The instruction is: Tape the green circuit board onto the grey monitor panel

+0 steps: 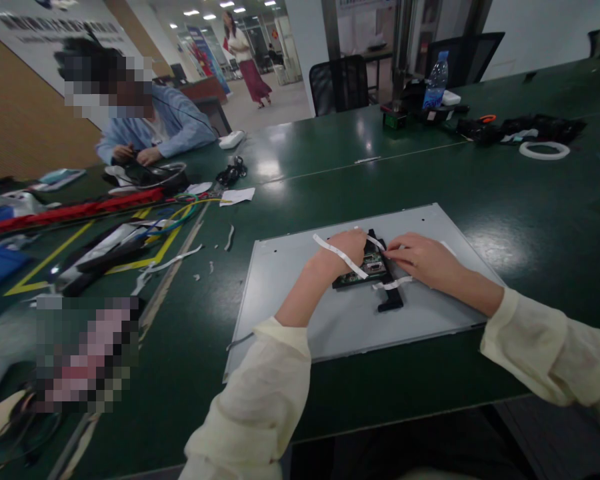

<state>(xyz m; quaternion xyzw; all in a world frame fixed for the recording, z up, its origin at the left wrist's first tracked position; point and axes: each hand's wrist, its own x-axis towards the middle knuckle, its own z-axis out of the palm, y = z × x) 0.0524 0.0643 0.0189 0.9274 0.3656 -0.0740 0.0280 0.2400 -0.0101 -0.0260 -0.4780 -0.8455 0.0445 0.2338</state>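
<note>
A grey metal panel (pixel 290 280) lies flat on the dark green table. In its middle sits a small black module with a green circuit board (pixel 373 267). My left hand (pixel 343 250) rests curled at the board's left edge, and a white ribbon strip (pixel 337 255) runs across it. My right hand (pixel 420 257) is at the board's right edge, fingers pinched on a white strip near the board's top. Another white strip (pixel 393 285) lies just below the board. Both arms wear cream sleeves.
A seated person (pixel 150 127) works with cables at the far left. Red, yellow and green wires and black parts (pixel 120 220) cover the left side. A water bottle (pixel 436 81), black gear and a white tape ring (pixel 544 151) stand at the back right.
</note>
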